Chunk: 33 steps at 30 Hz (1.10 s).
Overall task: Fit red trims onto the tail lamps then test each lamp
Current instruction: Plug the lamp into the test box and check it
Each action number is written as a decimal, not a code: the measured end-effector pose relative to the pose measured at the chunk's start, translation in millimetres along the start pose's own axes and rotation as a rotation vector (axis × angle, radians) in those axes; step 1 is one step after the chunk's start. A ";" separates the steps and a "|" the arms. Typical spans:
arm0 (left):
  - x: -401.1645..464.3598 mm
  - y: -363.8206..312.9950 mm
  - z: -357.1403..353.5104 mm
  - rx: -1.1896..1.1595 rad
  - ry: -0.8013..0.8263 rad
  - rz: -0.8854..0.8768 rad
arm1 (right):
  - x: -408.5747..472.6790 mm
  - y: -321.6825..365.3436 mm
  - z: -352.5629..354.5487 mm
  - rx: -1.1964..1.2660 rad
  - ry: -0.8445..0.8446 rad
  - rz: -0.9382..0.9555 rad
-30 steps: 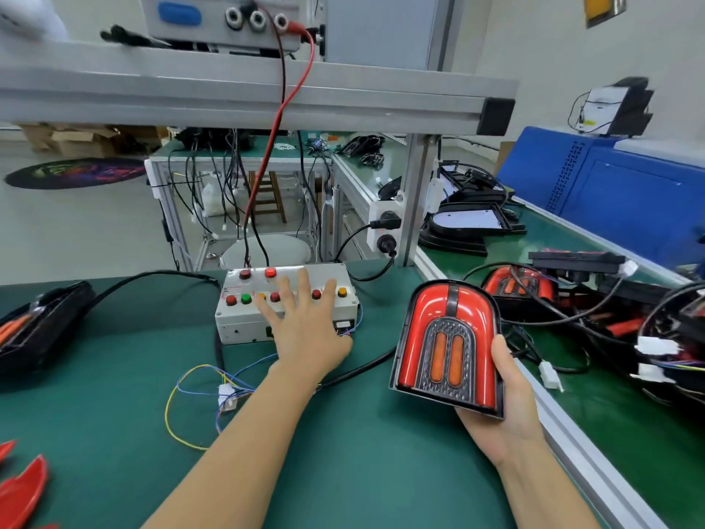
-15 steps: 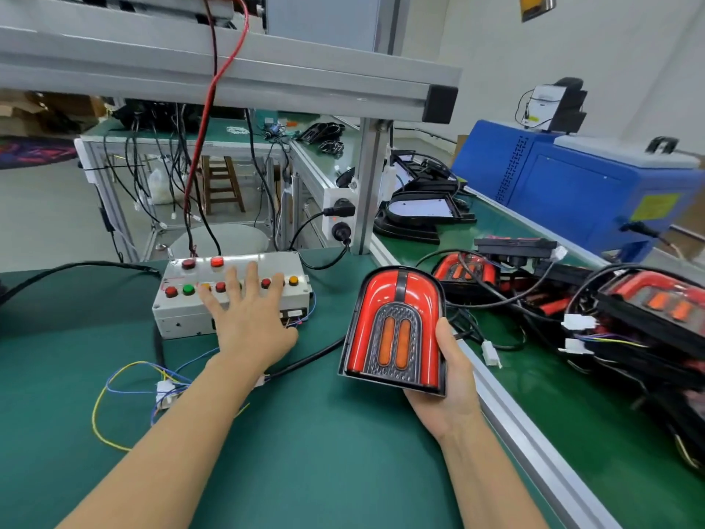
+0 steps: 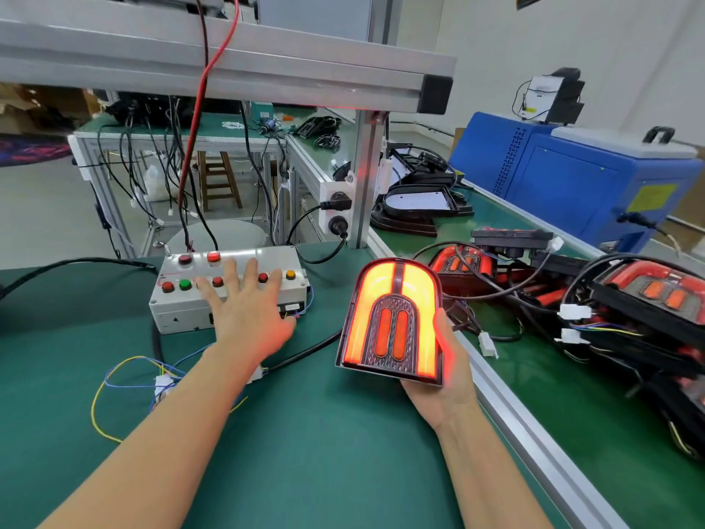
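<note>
A: Head view. Where is the tail lamp (image 3: 393, 318), and how does it lie?

B: Held above the green desk (image 3: 324, 452), just inside its right edge. Long axis runs away from the person: rounded top far, flat base near. Lens faces up and toward the camera, tilted. The arch band glows orange-yellow; two inner slots glow red.

A: State of the right hand (image 3: 444, 379)?

B: Gripping the tail lamp from beneath, thumb curled up its right edge. The other fingers are hidden behind the housing.

A: Left hand (image 3: 248, 318)?

B: Flat, fingers spread and straight, resting on the white switch box (image 3: 229, 292). Fingertips lie among the lower row of buttons; which button is pressed, I cannot tell. The palm covers the box's front right part.

A: Anything else hard to make out?

B: The tail lamp's lead is not traceable. Loose coloured wires (image 3: 126, 379) pass under the left forearm.

A: Edges and room?

B: An aluminium rail (image 3: 534, 440) bounds the desk just right of the lamp; beyond it, a pile of other lamps (image 3: 648, 295) and cables. Bare green surface lies near, between the forearms. An overhead beam (image 3: 229, 74) crosses above.
</note>
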State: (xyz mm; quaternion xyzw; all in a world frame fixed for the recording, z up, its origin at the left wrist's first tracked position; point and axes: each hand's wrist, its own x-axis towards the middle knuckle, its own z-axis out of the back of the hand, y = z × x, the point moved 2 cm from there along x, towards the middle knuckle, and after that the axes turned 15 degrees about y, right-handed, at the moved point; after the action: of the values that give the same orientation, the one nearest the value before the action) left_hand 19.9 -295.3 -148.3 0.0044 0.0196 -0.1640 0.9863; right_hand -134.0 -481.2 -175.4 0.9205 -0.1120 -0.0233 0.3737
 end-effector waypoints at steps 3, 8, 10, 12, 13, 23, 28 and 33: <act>-0.1 0.2 2.5 0.002 -0.001 -0.012 | -0.3 -0.2 -0.1 0.000 0.005 0.005; -2.1 0.0 4.2 0.034 0.003 -0.010 | -1.6 0.6 0.2 -0.010 0.017 0.004; -3.0 -0.5 5.6 0.036 -0.002 -0.010 | -2.3 0.9 -0.1 -0.012 0.021 0.003; -3.6 -1.4 7.0 0.033 -0.002 -0.012 | -2.8 1.1 -0.2 -0.004 0.025 0.005; -4.0 -1.9 7.5 0.032 -0.002 -0.012 | -3.0 1.3 -0.1 -0.002 0.023 0.006; -6.6 -2.0 9.9 0.032 0.011 -0.011 | -4.9 1.9 0.0 0.002 0.013 0.015; -4.8 -1.3 10.0 0.059 0.010 -0.009 | -4.5 2.3 -0.3 0.018 0.022 0.015; -4.1 -2.3 10.4 0.069 0.019 -0.002 | -5.5 2.4 -0.8 0.021 0.024 0.011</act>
State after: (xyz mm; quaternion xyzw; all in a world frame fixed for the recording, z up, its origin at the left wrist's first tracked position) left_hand 15.6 -296.3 -137.7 0.0399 0.0231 -0.1656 0.9851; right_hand -139.7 -481.2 -173.4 0.9240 -0.1129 -0.0088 0.3654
